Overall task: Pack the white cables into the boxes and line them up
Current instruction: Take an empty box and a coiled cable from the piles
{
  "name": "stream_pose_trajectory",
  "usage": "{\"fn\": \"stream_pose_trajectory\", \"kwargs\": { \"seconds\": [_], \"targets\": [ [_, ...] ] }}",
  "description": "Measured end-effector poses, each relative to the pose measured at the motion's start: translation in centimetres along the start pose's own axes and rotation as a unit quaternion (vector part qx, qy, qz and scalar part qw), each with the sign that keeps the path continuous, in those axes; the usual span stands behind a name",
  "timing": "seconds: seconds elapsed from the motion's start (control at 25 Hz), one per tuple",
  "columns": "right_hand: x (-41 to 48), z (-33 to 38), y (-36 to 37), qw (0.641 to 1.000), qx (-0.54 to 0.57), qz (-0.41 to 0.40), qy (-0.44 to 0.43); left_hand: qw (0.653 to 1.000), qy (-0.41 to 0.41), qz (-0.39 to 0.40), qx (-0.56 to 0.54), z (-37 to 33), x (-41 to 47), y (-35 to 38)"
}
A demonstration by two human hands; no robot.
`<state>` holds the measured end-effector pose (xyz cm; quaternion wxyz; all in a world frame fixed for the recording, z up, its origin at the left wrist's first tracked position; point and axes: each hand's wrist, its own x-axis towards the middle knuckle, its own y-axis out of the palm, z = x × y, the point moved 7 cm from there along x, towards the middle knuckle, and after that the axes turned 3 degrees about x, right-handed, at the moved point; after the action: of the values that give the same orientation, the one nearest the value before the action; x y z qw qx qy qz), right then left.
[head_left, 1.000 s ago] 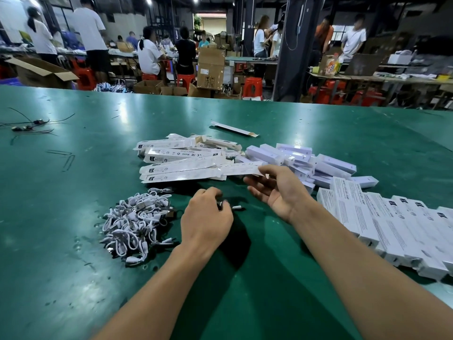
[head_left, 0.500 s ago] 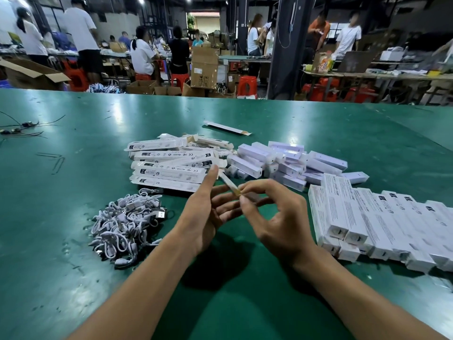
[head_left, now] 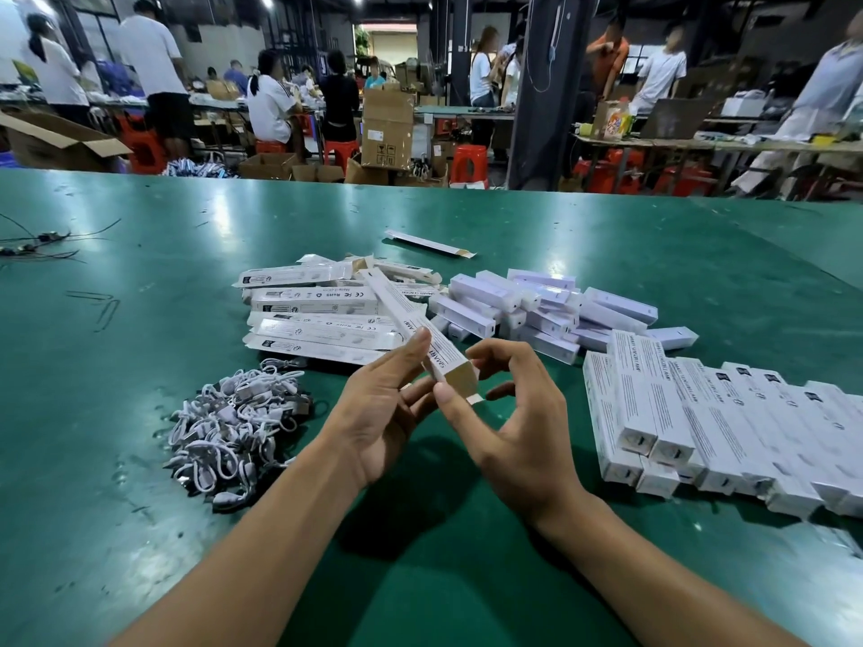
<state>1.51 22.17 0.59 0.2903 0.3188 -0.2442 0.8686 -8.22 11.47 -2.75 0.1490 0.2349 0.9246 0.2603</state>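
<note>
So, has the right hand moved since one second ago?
Yes. The right hand pulled back, away from the flat box stack it was touching, and now pinches a box.

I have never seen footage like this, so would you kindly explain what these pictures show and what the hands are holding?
No machine here: these are a person's two bare hands, filmed by one camera worn on the head, looking forward and down. On the green table lie a heap of white cables, flattened cartons, a loose pile of boxes and, to the right, a neat row of boxes. The left hand and right hand together pinch one long white box, its open brown end toward the camera.
</note>
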Motion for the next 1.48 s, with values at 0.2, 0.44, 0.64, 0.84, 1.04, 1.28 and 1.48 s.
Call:
{"fn": "stream_pose_trajectory", "kwargs": {
  "seconds": [0.2, 0.44, 0.64, 0.84, 1.04, 1.28, 1.48],
  "targets": [
    [-0.1, -1.5, 0.1, 0.995, 0.055, -0.016, 0.079, 0.999, 0.016, -0.039, -0.013, -0.5, 0.0, -0.6],
    [0.0, -1.2, 0.4, 0.999, 0.029, 0.0, 0.027, 0.999, 0.025, -0.029, -0.018, -0.7, 0.0, -0.5],
    [0.0, -1.5, 0.6, 0.995, 0.068, 0.012, 0.071, 0.999, 0.031, -0.035, 0.008, -0.7, 0.2, -0.7],
    [0.1, -2.3, 0.2, 0.986, 0.11, 0.018, 0.128, 0.999, 0.016, -0.035, 0.027, -0.3, 0.0, -0.7],
    [0.1, -2.1, 0.1, 0.987, 0.101, 0.021, 0.121, 0.999, 0.012, -0.038, 0.021, -0.2, -0.1, -0.7],
    [0.1, -1.5, 0.0, 0.992, 0.082, 0.028, 0.09, 0.998, 0.007, -0.057, 0.033, -0.2, 0.0, -1.0],
    [0.1, -1.8, -0.1, 0.997, 0.037, 0.017, 0.071, 0.997, 0.006, -0.058, 0.042, 0.0, -0.1, -0.8]
  ]
}}
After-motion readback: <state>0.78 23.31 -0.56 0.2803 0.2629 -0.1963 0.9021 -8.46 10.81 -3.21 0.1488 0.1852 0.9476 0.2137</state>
